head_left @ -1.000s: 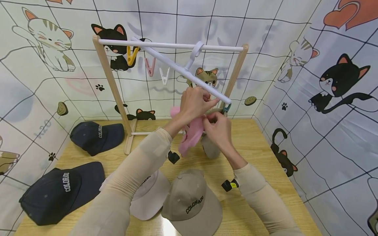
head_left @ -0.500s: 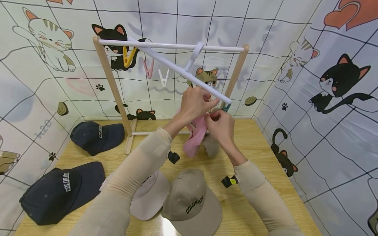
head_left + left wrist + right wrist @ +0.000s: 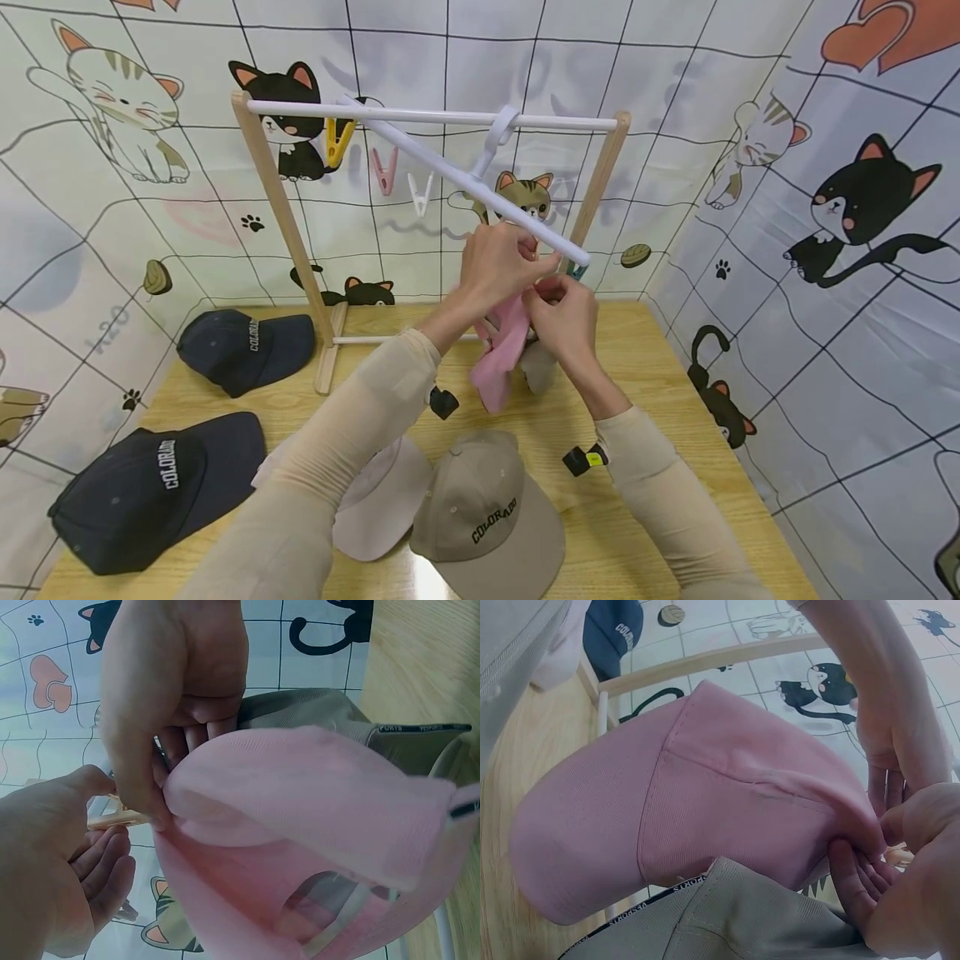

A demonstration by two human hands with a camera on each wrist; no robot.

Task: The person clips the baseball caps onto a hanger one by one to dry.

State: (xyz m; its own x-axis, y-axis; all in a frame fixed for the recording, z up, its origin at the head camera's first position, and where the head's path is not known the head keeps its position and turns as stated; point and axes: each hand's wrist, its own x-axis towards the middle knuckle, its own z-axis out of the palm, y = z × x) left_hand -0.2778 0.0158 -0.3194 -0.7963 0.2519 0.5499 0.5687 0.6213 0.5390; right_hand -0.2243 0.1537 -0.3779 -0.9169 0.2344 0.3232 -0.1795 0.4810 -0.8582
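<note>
My left hand is just under a white hanger and pinches an orange clothespin. Close beside it, my right hand pinches the gathered edge of a pink cap between thumb and fingers. The cap hangs below the two hands, its brim pointing down toward the table. A beige cap hangs behind and beside the pink one, below a teal clothespin at the hanger's low right end. Where the orange clothespin's tips meet the pink fabric is hidden by my fingers.
The tilted hanger hooks over a wood-and-white rack. Yellow, pink and white clothespins hang along it. On the table lie two navy caps, a pale cap and another beige cap.
My right hand has shifted slightly right and the pink cap has come along with it, close to the hanging beige cap. My left hand has barely moved. The hanging clothespins sway a little.
</note>
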